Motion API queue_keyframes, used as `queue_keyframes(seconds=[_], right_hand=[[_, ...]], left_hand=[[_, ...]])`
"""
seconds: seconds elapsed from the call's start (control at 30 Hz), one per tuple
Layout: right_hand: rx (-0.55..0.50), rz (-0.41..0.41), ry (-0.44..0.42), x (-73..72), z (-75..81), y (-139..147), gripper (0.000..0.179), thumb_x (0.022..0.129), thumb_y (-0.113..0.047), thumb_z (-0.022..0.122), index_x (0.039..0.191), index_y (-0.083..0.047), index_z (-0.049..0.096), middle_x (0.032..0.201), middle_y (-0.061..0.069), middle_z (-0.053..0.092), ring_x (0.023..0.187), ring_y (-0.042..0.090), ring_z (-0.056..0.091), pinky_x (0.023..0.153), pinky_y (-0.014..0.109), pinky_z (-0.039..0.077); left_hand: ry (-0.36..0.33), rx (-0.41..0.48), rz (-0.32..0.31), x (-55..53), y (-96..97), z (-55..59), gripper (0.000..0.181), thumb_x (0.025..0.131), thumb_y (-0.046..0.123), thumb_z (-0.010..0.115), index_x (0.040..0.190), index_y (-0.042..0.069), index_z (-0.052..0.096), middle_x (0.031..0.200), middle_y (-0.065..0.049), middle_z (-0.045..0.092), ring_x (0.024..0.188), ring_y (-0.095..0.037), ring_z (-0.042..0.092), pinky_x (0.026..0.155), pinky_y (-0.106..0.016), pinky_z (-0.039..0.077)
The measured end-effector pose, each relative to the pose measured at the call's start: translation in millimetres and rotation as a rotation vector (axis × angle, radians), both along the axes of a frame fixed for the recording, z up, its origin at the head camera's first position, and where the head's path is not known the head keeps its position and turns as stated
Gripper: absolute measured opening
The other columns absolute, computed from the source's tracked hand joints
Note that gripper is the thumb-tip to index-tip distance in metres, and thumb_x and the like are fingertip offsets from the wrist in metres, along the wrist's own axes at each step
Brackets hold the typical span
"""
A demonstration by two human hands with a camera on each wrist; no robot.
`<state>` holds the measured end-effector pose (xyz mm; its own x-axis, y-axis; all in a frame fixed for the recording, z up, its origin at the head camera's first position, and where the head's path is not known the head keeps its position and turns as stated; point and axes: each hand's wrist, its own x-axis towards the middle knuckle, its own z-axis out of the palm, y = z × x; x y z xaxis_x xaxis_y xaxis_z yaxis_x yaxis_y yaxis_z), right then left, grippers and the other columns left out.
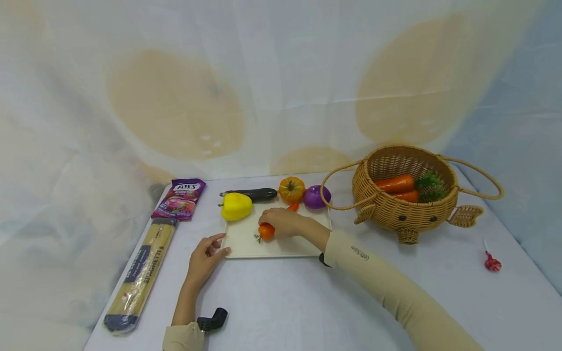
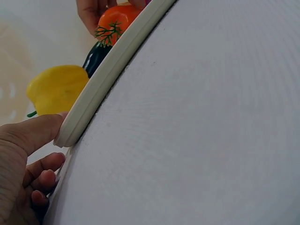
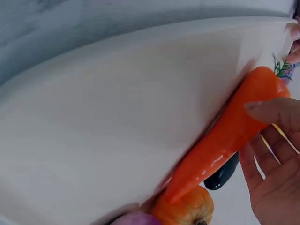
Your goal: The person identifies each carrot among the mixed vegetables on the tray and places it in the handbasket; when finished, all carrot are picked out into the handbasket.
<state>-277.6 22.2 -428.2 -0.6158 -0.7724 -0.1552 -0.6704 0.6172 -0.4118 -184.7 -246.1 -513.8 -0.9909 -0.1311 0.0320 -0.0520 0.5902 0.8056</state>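
Observation:
In the head view my right hand [image 1: 283, 223] reaches over a white tray [image 1: 246, 247] and grips an orange carrot [image 1: 266, 232]. The right wrist view shows the carrot [image 3: 229, 122] lying slantwise, my thumb on top and fingers along its far side. Its green top points towards my left hand. My left hand [image 1: 205, 257] holds the tray's near left corner, thumb against the rim, fingertips curled beside it. A yellow bell pepper [image 1: 237, 206] is at the far left of the tray. Behind are a dark eggplant [image 1: 261, 194], a small orange pumpkin [image 1: 291, 189] and a purple onion [image 1: 314, 197].
Right of the tray stands a wicker basket [image 1: 395, 214] with carrots [image 1: 397, 184] inside and handles spread wide. A red lollipop [image 1: 492, 263] lies at the far right. On the left are a purple snack bag [image 1: 178, 199] and a spaghetti pack [image 1: 142, 273].

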Motion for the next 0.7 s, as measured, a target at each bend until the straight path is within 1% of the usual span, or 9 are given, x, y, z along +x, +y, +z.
queue_keyframes(seconds=[0.13, 0.23, 0.3, 0.37, 0.43, 0.5, 0.57, 0.6, 0.7], right_hand=[[-0.035, 0.002, -0.05, 6.2, 2.1, 3, 0.043, 0.09, -0.004, 0.068, 0.132, -0.007, 0.061, 0.137, 0.008, 0.059, 0.131, 0.025, 0.051, 0.114, 0.039, 0.035], [-0.074, -0.032, -0.068, 8.7, 3.7, 6, 0.048, 0.087, 0.0, 0.066, 0.134, -0.005, 0.059, 0.137, 0.008, 0.057, 0.131, 0.026, 0.049, 0.113, 0.04, 0.036], [-0.093, -0.076, -0.018, 10.9, 4.6, 8, 0.047, 0.087, -0.004, 0.066, 0.133, -0.006, 0.059, 0.135, 0.009, 0.058, 0.129, 0.027, 0.051, 0.111, 0.041, 0.038], [-0.099, -0.15, 0.084, 14.0, 5.3, 9, 0.041, 0.089, -0.011, 0.067, 0.129, -0.006, 0.062, 0.129, 0.01, 0.061, 0.121, 0.028, 0.055, 0.104, 0.042, 0.045], [-0.097, -0.246, 0.199, 17.2, 4.4, 9, 0.034, 0.091, -0.023, 0.07, 0.119, -0.005, 0.066, 0.116, 0.01, 0.065, 0.108, 0.027, 0.06, 0.093, 0.041, 0.05], [-0.074, -0.339, 0.272, 19.6, 1.7, 9, 0.032, 0.092, -0.034, 0.069, 0.107, -0.005, 0.068, 0.1, 0.009, 0.066, 0.091, 0.025, 0.061, 0.079, 0.037, 0.051], [-0.038, -0.402, 0.3, 21.9, -2.4, 8, 0.037, 0.092, -0.043, 0.068, 0.098, -0.007, 0.067, 0.086, 0.006, 0.063, 0.078, 0.022, 0.059, 0.07, 0.035, 0.048], [-0.012, -0.421, 0.3, 23.1, -4.6, 7, 0.04, 0.092, -0.047, 0.067, 0.097, -0.007, 0.066, 0.081, 0.005, 0.061, 0.075, 0.021, 0.058, 0.067, 0.034, 0.047], [0.06, -0.445, 0.274, 27.0, -11.0, 4, 0.048, 0.093, -0.056, 0.059, 0.104, -0.009, 0.067, 0.08, 0.004, 0.064, 0.073, 0.021, 0.06, 0.068, 0.035, 0.048]], left_hand=[[0.01, 0.007, -0.005, 0.2, -1.7, -1.4, 0.043, 0.087, 0.028, 0.077, 0.129, 0.02, 0.066, 0.1, -0.005, 0.055, 0.081, -0.018, 0.043, 0.071, -0.027, 0.035], [0.011, 0.006, -0.01, -0.3, -2.4, -2.0, 0.044, 0.087, 0.03, 0.076, 0.129, 0.02, 0.066, 0.1, -0.005, 0.055, 0.081, -0.018, 0.043, 0.071, -0.027, 0.035], [0.009, 0.005, -0.009, -0.3, -2.2, -2.1, 0.044, 0.087, 0.03, 0.077, 0.129, 0.021, 0.066, 0.1, -0.006, 0.055, 0.081, -0.019, 0.043, 0.07, -0.028, 0.035], [0.008, 0.005, -0.008, -0.8, -2.0, -2.1, 0.044, 0.087, 0.031, 0.077, 0.128, 0.021, 0.067, 0.1, -0.006, 0.055, 0.081, -0.019, 0.043, 0.07, -0.028, 0.035], [0.008, 0.004, -0.006, -1.0, -1.8, -2.0, 0.043, 0.087, 0.03, 0.077, 0.128, 0.021, 0.067, 0.1, -0.006, 0.055, 0.081, -0.019, 0.043, 0.07, -0.028, 0.035], [0.009, 0.001, -0.005, -1.1, -1.7, -2.1, 0.043, 0.087, 0.031, 0.077, 0.128, 0.021, 0.067, 0.1, -0.005, 0.055, 0.08, -0.018, 0.043, 0.07, -0.028, 0.035], [0.009, -0.002, -0.005, -0.9, -1.5, -2.0, 0.043, 0.087, 0.03, 0.077, 0.128, 0.021, 0.067, 0.099, -0.005, 0.055, 0.08, -0.018, 0.043, 0.07, -0.028, 0.035], [0.008, -0.004, -0.005, -0.7, -1.4, -2.0, 0.043, 0.087, 0.03, 0.077, 0.128, 0.02, 0.067, 0.099, -0.005, 0.055, 0.08, -0.018, 0.043, 0.07, -0.028, 0.035], [0.008, -0.003, -0.004, -0.4, -1.2, -2.0, 0.044, 0.087, 0.03, 0.077, 0.128, 0.02, 0.067, 0.099, -0.006, 0.055, 0.08, -0.019, 0.043, 0.07, -0.028, 0.035]])
